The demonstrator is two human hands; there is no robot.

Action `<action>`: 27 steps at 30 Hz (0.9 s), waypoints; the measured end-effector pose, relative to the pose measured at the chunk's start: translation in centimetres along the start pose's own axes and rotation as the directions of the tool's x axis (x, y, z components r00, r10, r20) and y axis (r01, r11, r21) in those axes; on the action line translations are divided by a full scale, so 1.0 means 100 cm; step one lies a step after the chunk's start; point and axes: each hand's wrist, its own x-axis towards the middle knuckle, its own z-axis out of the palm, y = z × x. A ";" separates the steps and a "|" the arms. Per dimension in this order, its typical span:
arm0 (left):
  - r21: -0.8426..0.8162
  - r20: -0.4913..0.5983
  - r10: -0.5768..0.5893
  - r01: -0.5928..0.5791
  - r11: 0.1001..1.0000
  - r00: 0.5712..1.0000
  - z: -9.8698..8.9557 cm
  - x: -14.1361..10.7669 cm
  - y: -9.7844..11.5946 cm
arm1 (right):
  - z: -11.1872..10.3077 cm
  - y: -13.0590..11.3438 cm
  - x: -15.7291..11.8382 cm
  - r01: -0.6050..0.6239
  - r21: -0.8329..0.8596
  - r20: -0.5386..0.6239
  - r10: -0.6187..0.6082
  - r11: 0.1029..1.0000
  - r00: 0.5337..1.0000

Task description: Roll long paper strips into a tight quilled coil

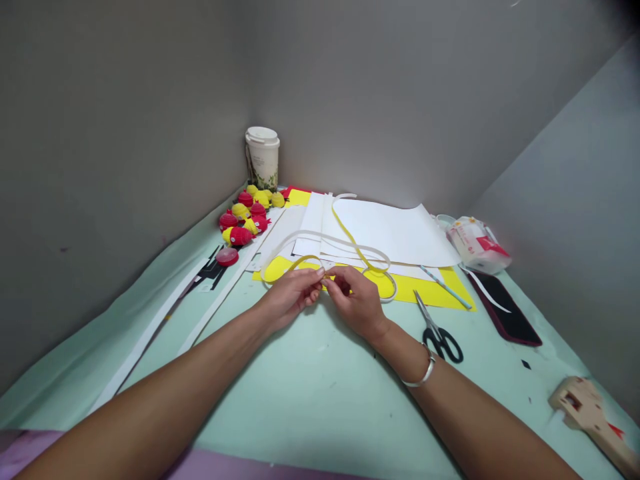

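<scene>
My left hand [295, 293] and my right hand [356, 299] meet over the middle of the table, fingertips nearly touching. Both hands pinch a long thin paper strip [345, 230], yellow on one face and white on the other. Its loose loops curl up behind and beside the hands, over a yellow sheet [440, 293] and white sheets [385, 230]. The part of the strip between the fingertips is small and mostly hidden.
Black-handled scissors [437, 333], a phone [505, 310], a tissue pack [477, 243] and a glue gun [593, 420] lie right. Red and yellow paper pieces [240, 235], a red round container [227, 257], white strips [165, 313] and a lidded cup [263, 157] stand left.
</scene>
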 end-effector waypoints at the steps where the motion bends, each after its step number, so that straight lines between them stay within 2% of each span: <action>1: -0.006 -0.003 -0.001 0.001 1.000 1.000 0.000 0.000 0.000 | 0.000 0.000 0.000 -0.013 0.004 0.003 0.013 1.000 1.000; 6: -0.042 -0.007 -0.029 0.028 0.999 1.000 0.000 0.000 0.001 | -0.001 0.002 0.002 -0.063 0.006 0.041 0.063 0.998 0.997; 19: -0.027 0.005 -0.028 0.029 0.999 1.000 -0.002 0.001 -0.001 | -0.002 0.003 0.003 -0.048 0.000 0.100 0.047 0.999 0.994; 27: -0.021 0.019 -0.022 0.023 1.000 1.000 -0.003 0.002 -0.001 | -0.005 0.001 0.005 -0.086 0.044 0.142 0.079 0.995 0.987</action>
